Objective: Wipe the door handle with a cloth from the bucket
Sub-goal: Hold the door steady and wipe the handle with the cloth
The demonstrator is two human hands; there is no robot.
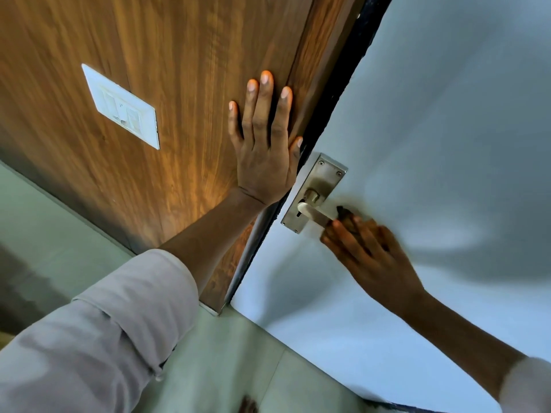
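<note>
A metal door handle (pixel 312 210) sticks out of a steel backplate (pixel 321 176) on the pale grey door (pixel 441 108). My right hand (pixel 368 253), blurred by motion, is closed over the lever's outer end. A small dark brown piece of cloth (pixel 344 214) shows between its fingertips and the lever. My left hand (pixel 265 158) lies flat with fingers spread on the wooden panel (pixel 167 52) just left of the door's edge and holds nothing. No bucket is in view.
A white switch plate (pixel 122 107) is set in the wooden panel to the left of my left hand. A dark gap (pixel 343 84) runs between the panel and the door. Pale tiled floor (pixel 59 234) lies below, with a foot at the bottom edge.
</note>
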